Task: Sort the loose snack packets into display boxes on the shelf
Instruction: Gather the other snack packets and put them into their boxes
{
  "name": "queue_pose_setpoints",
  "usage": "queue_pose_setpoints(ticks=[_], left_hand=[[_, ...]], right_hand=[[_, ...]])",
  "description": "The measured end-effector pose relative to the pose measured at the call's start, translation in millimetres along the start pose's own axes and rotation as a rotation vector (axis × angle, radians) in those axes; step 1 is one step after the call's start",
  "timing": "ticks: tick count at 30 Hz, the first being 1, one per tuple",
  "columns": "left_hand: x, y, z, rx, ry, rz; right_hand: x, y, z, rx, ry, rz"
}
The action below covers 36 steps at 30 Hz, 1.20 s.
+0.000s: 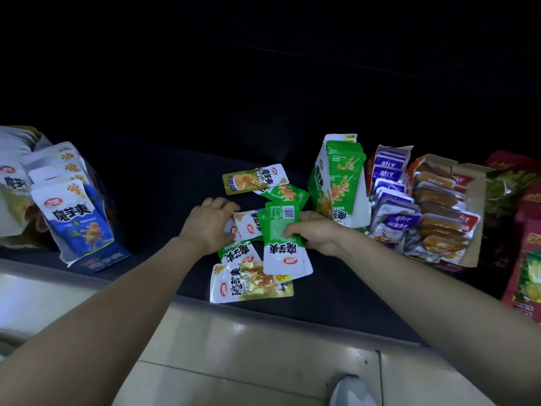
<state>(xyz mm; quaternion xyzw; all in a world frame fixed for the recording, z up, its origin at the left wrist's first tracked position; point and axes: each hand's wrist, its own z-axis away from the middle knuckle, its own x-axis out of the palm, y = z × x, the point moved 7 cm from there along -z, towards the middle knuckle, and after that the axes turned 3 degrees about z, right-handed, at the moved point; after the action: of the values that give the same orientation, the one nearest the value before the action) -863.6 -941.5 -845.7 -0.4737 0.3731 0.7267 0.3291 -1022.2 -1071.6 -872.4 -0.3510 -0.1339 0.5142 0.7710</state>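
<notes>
Looking down from the head camera, the loose packets (255,280) sit in a small heap in the middle of the dark shelf (152,183). Most of them read 魔芋爽 with a red oval logo and a "20%" corner flash.

The right hand (319,234) grips a stack of green packets (281,230) back side up, so the barcode shows. The left hand (209,222) lies palm down on some white packets (248,227); can't tell if it's actually pinching them. One yellow packet (251,180) lies further back on the shelf.

Just right of the heap is a green display box (320,183) marked 魔芋爽, with green packets standing in it. Next come purple packets (389,171) reading 劲仔, then orange packets (439,206). A blue display box (85,230), also 魔芋爽, leans at far left.
</notes>
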Motion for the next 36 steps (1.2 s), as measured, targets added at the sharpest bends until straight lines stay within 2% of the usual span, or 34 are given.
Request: queue_pose_setpoints(ticks=[3,9,14,16,21,25,29,33,36], left_hand=[[5.6,-7.1,3.1,-0.134,-0.053,0.061],[14.9,-10.4,6.5,-0.24,-0.148,-0.006],[16.6,-19.2,17.7,-0.162,-0.216,0.025],[14.7,-24.2,22.8,-0.162,-0.192,0.029],[9.8,-36.6,22.0,-0.224,-0.098,0.146],[11.3,-36.8,20.7,-0.308,-0.077,0.096],[9.6,-28.4,13.7,-0.364,-0.071,0.204],[14.3,-15.0,7.8,-0.385,-0.114,0.093],[16.3,-5.5,3.7,-0.374,-0.101,0.126]], right_hand=[[-3.2,5.0,2.8,0.005,-0.008,0.104],[4.9,-4.7,5.5,-0.103,-0.059,0.076],[29.1,-16.5,-1.6,-0.174,-0.131,0.053],[33.4,-19.1,-7.7,-0.196,-0.128,0.102],[28.9,-26.4,-16.3,-0.191,0.001,0.167],[13.5,-28.9,-21.2,-0.212,0.082,0.116],[11.2,-22.5,-21.7,-0.208,0.086,0.084],[11.0,-23.3,-18.9,-0.217,0.063,0.032],[7.5,-19.6,-22.6,-0.183,0.086,0.04]])
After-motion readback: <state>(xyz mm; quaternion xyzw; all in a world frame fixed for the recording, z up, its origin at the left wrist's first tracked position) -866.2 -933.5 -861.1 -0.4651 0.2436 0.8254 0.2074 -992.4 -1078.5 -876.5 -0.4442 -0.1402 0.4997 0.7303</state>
